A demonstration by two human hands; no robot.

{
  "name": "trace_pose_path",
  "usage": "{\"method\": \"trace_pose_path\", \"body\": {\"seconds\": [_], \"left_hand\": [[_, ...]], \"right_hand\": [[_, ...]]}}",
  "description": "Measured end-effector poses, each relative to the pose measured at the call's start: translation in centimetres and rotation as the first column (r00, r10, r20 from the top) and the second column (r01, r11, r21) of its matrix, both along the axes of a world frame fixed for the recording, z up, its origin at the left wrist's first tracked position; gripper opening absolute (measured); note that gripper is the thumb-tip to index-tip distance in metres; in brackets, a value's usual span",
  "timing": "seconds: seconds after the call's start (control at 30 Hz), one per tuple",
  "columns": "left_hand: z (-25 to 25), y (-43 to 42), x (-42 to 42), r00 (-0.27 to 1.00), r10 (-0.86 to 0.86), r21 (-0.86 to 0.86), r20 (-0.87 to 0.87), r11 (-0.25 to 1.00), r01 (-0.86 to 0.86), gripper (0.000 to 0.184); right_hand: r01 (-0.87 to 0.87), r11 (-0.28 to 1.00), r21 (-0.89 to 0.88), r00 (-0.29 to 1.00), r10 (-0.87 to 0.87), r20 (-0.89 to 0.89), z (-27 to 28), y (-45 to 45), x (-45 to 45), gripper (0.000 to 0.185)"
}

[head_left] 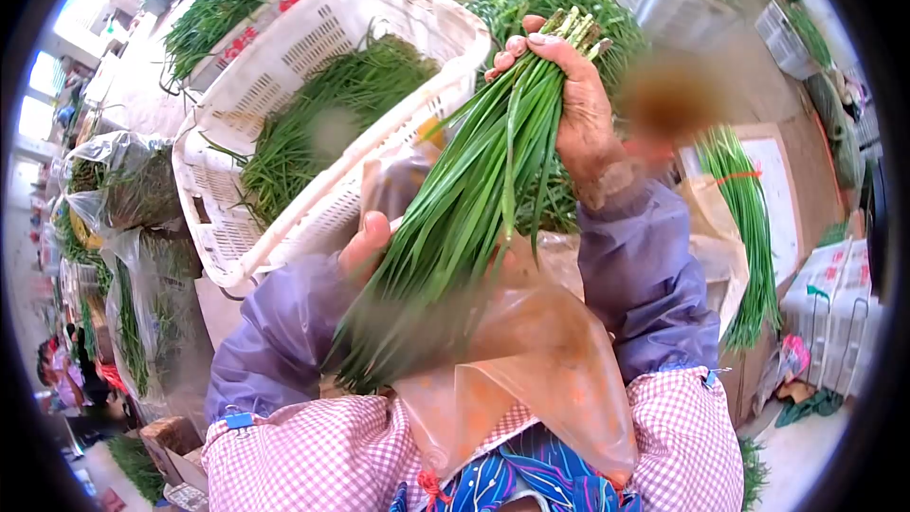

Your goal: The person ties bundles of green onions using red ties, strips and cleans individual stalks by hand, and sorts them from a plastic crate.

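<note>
My right hand (pixel 583 109) is closed around the stem end of a bunch of garlic chives (pixel 474 190), held up in front of me. The pale cut ends stick out above the fist, and the long green leaves hang down to the left, blurred at their tips. My left hand (pixel 365 245) is by the leaves, its thumb stretched out and apart. The leaves hide most of its fingers. Below the bunch, a clear orange plastic sheet (pixel 540 351) lies over my lap.
A white plastic crate (pixel 256 251) with loose chives stands ahead on the left. Behind my right hand is a heap of chives (pixel 502 0). A tied bunch (pixel 744 237) lies on a board to the right. Plastic bags of greens (pixel 128 180) line the left, with more crates (pixel 654 0) farther back.
</note>
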State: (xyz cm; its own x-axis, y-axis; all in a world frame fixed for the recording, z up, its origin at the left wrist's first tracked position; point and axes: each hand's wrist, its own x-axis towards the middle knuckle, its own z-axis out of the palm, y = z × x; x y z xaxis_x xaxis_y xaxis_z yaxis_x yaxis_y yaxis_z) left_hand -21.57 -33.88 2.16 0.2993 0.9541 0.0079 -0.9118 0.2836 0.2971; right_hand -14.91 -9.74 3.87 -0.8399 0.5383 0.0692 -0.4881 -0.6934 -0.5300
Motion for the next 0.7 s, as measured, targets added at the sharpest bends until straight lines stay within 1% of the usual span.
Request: {"method": "trace_pose_path", "body": {"seconds": [0.03,0.07,0.1,0.13,0.17,0.2,0.23,0.27,0.3,0.37,0.4,0.43,0.5,0.53,0.57,0.6,0.63,0.67,0.7], "left_hand": [[-0.3,-0.2,1.0,0.999,0.032,-0.003,-0.004,0.999,-0.032,0.079],[-0.4,-0.1,1.9,0.999,0.045,-0.024,-0.014,0.999,-0.045,0.077],[-0.2,-0.1,2.5,0.998,0.051,-0.061,-0.035,0.997,-0.053,0.076],[0.7,0.1,3.1,0.998,0.028,-0.170,-0.061,0.985,-0.038,0.073],[0.8,0.4,3.6,0.997,0.014,-0.178,-0.073,0.984,-0.027,0.073],[0.7,0.8,4.1,0.973,-0.018,-0.192,-0.229,0.981,-0.027,0.077],[0.4,1.1,4.4,0.925,-0.055,-0.203,-0.375,0.979,-0.024,0.081],[-0.8,1.0,4.1,0.910,-0.088,-0.235,-0.406,0.972,-0.011,0.077],[-1.3,1.1,3.7,0.908,-0.108,-0.241,-0.404,0.970,0.008,0.077],[-1.8,1.1,3.3,0.880,-0.098,-0.208,-0.464,0.978,-0.001,0.071],[-1.6,1.4,3.1,0.844,-0.109,-0.217,-0.525,0.976,-0.009,0.066],[-1.0,1.6,3.2,0.843,-0.116,-0.226,-0.525,0.974,-0.007,0.066],[0.2,2.3,3.5,0.813,-0.207,-0.295,-0.544,0.954,0.045,0.067],[-0.2,2.4,3.5,0.844,-0.186,-0.288,-0.504,0.957,0.039,0.061],[-0.7,2.3,3.5,0.844,-0.189,-0.292,-0.503,0.956,0.040,0.061],[-1.2,2.3,3.5,0.859,-0.169,-0.297,-0.483,0.955,0.021,0.060],[-1.4,2.4,3.5,0.874,-0.148,-0.301,-0.463,0.954,0.002,0.059],[-1.0,2.2,3.0,0.826,-0.183,-0.376,-0.534,0.926,-0.037,0.053],[0.0,2.4,2.5,0.826,-0.186,-0.377,-0.532,0.926,-0.035,0.053]], "right_hand": [[0.029,0.999,0.034,0.999,-0.029,0.016,-0.5,0.1,0.8,0.025],[0.021,0.999,0.033,1.000,-0.021,0.001,-0.9,0.0,1.5,0.026],[0.032,0.999,0.028,0.999,-0.032,-0.005,-1.2,-0.1,1.9,0.027],[0.021,1.000,-0.001,0.999,-0.021,-0.029,-1.7,-0.1,2.1,0.027],[0.010,1.000,-0.028,0.998,-0.012,-0.057,-2.1,0.0,2.2,0.028],[0.038,0.998,-0.053,0.998,-0.040,-0.038,-2.3,-0.2,2.3,0.028],[0.017,0.994,-0.112,0.997,-0.025,-0.070,-2.6,-0.2,2.3,0.027],[0.011,0.989,-0.145,0.997,-0.022,-0.071,-2.8,-0.1,2.5,0.027],[0.005,0.984,-0.179,0.997,-0.018,-0.069,-3.0,0.0,2.8,0.027],[0.006,0.981,-0.194,0.996,-0.024,-0.092,-3.4,0.3,3.3,0.027],[0.011,0.982,-0.190,0.994,-0.032,-0.105,-3.6,0.5,3.4,0.027],[0.015,0.982,-0.186,0.992,-0.038,-0.120,-3.7,0.5,3.3,0.027],[-0.004,0.975,-0.221,0.989,-0.028,-0.145,-3.9,0.5,3.2,0.027],[-0.020,0.966,-0.258,0.987,-0.023,-0.162,-3.9,0.4,3.2,0.027],[-0.035,0.955,-0.294,0.984,-0.018,-0.178,-4.0,0.3,3.1,0.027],[-0.036,0.968,-0.247,0.978,-0.016,-0.207,-4.1,0.2,2.9,0.024],[-0.032,0.968,-0.250,0.979,-0.020,-0.203,-4.2,0.4,3.1,0.024],[-0.069,0.968,-0.241,0.992,0.040,-0.121,-4.1,0.6,3.5,0.031],[-0.108,0.966,-0.235,0.994,0.102,-0.038,-4.0,0.8,3.8,0.037]]}}
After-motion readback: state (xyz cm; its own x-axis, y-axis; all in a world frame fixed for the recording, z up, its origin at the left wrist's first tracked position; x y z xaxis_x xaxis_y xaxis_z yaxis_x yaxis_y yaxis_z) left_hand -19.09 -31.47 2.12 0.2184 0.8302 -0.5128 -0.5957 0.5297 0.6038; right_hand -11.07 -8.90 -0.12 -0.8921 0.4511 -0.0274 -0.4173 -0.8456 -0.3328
